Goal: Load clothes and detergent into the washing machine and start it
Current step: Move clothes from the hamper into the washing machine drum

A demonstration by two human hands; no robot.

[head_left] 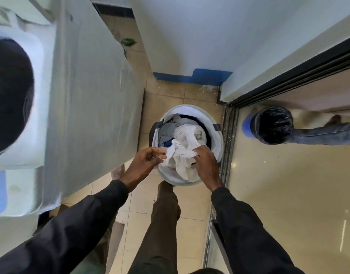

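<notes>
A round pale laundry basket stands on the tiled floor in front of my feet, full of clothes. A crumpled white garment lies on top, over grey and dark blue pieces. My left hand pinches the white garment at its left edge, over the basket's near-left rim. My right hand grips the same garment from the right, fingers curled into the cloth. The top-loading washing machine stands to the left, its lid up and its dark drum opening showing.
A white wall with a blue skirting closes the floor behind the basket. A sliding door track runs along the right. Beyond it stands a blue bin with a black liner, next to another person's jeans leg.
</notes>
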